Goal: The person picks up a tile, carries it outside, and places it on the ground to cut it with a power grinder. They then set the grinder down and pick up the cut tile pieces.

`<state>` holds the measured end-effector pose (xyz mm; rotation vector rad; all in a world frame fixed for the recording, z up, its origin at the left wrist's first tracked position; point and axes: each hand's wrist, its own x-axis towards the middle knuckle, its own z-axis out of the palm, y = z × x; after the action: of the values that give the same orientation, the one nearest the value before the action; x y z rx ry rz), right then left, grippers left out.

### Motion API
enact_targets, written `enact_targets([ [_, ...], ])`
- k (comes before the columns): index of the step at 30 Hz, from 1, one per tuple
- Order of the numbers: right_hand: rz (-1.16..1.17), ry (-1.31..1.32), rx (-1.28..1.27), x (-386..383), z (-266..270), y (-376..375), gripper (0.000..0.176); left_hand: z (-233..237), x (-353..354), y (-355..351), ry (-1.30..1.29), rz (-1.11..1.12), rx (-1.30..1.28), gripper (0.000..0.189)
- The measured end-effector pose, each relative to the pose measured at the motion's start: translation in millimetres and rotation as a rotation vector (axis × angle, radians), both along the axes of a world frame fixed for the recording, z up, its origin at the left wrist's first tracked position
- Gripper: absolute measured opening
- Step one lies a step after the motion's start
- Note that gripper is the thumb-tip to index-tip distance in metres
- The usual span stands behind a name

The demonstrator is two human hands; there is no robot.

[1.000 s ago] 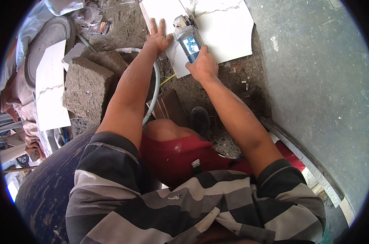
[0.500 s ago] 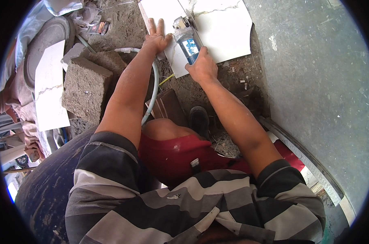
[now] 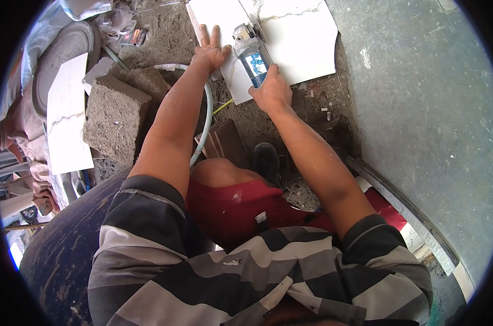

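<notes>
My right hand [image 3: 272, 92] is wrapped round the body of a blue angle grinder [image 3: 253, 61]. The grinder's disc [image 3: 256, 28] stands on edge over a white marble-patterned tile [image 3: 301, 41], along a dark line that runs across it. My left hand [image 3: 211, 53] lies with fingers stretched out on the left part of the tile, just left of the grinder's head. Beneath the tile's near corner, a yellow strip [image 3: 223, 106] shows on the dirt.
Left of my arm are a rough concrete block [image 3: 113, 117], another white tile piece [image 3: 69, 117] and a round dark lid [image 3: 67, 60]. A pale hose [image 3: 209, 111] curves beside my left forearm. A grey metal sheet [image 3: 420, 108] fills the right side. A blue drum [image 3: 72, 244] stands at lower left.
The grinder and my right hand have shifted very slightly right and toward me. My left hand stays flat on the tile.
</notes>
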<state>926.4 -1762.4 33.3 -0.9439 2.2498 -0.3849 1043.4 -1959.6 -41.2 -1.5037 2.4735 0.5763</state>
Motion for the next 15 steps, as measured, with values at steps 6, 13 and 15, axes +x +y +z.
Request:
enact_targets([
  [6,0.000,0.000,0.007,0.4,-0.2,2.4,0.065,1.3,-0.8,0.1,-0.010,0.001,0.010,0.081],
  [13,0.000,0.016,-0.009,1.3,-0.7,5.4,0.067,2.4,-1.9,0.8,-0.009,0.013,0.006,0.080],
  [15,-0.001,-0.001,0.006,1.1,0.7,5.2,0.067,2.7,-2.0,1.2,-0.018,0.017,0.014,0.080],
])
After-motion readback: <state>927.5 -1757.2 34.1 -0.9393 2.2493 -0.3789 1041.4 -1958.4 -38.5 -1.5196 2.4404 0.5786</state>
